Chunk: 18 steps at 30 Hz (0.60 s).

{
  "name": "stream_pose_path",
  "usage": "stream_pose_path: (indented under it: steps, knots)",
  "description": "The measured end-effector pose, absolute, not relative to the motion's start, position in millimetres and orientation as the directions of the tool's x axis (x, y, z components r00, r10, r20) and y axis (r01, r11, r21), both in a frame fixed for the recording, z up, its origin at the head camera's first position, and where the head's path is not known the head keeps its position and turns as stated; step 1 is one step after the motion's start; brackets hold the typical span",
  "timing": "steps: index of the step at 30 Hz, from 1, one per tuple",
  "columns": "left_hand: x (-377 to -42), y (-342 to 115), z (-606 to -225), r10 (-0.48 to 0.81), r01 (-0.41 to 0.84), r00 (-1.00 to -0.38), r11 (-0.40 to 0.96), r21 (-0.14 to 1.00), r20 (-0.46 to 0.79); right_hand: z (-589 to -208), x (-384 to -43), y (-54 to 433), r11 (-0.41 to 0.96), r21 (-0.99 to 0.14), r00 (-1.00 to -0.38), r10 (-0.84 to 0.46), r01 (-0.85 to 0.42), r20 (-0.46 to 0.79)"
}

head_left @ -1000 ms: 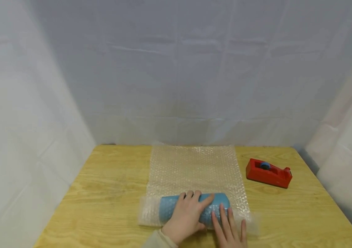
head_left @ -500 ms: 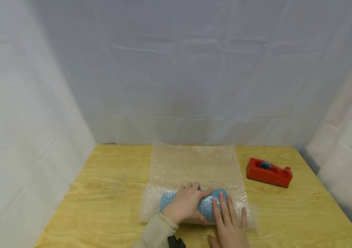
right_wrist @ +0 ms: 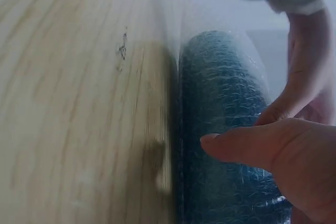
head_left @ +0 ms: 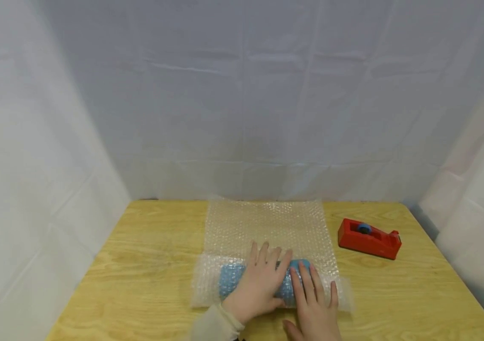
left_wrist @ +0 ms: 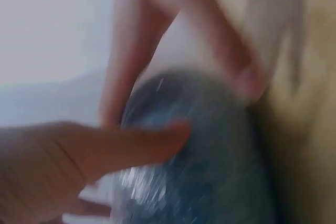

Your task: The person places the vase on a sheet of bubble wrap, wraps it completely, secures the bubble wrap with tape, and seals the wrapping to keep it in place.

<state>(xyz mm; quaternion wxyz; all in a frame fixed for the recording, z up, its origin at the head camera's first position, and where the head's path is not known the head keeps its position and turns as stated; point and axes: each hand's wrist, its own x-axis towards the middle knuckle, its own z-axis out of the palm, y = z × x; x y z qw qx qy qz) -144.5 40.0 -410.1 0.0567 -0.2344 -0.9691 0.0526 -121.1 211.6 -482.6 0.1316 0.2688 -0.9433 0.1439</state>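
Observation:
A blue cylinder lies on its side, rolled in bubble wrap that stretches flat behind it to the table's back edge. Across its middle rests my left hand, fingers spread and reaching over the far side, thumb at the near side. My right hand lays its straight fingers on the cylinder's right end. In the right wrist view, my right thumb touches the wrapped cylinder from the near side. The left wrist view is blurred; the left thumb lies over the wrap.
A red tape dispenser with a blue roll stands at the right of the wooden table. White sheeting hangs behind the table and on both sides. Loose wrap ends stick out past both ends of the cylinder.
The cylinder has rolled slightly away from me, with more wrap now covering it. My left fingers have straightened and reached forward; the right hand has moved forward with the roll.

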Motion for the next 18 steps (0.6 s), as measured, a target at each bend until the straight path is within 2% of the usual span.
stream_pose_path:
  steps: [2,5,14,18]
  knots:
    - [-133.2,47.5,-415.2,0.470,0.429,-0.870,0.871,-0.240,0.147,-483.5,-122.4,211.1,0.808,-0.205,-0.809,-0.461,-0.552,0.364]
    - [-117.8,57.0,-425.2,0.478,0.397,-0.855,0.853,-0.340,0.199,-482.7,-125.2,209.9,0.804,-0.213,-0.802,-0.449,-0.555,0.395]
    - [-111.1,66.3,-449.4,0.388,0.309,-0.903,0.885,-0.348,0.185,-472.6,-131.5,207.0,0.820,-0.248,-0.847,-0.446,-0.516,0.289]
    - [-119.4,65.9,-457.7,0.360,0.251,-0.900,0.889,-0.384,0.246,-471.5,-134.5,206.2,0.814,-0.256,-0.844,-0.445,-0.521,0.300]
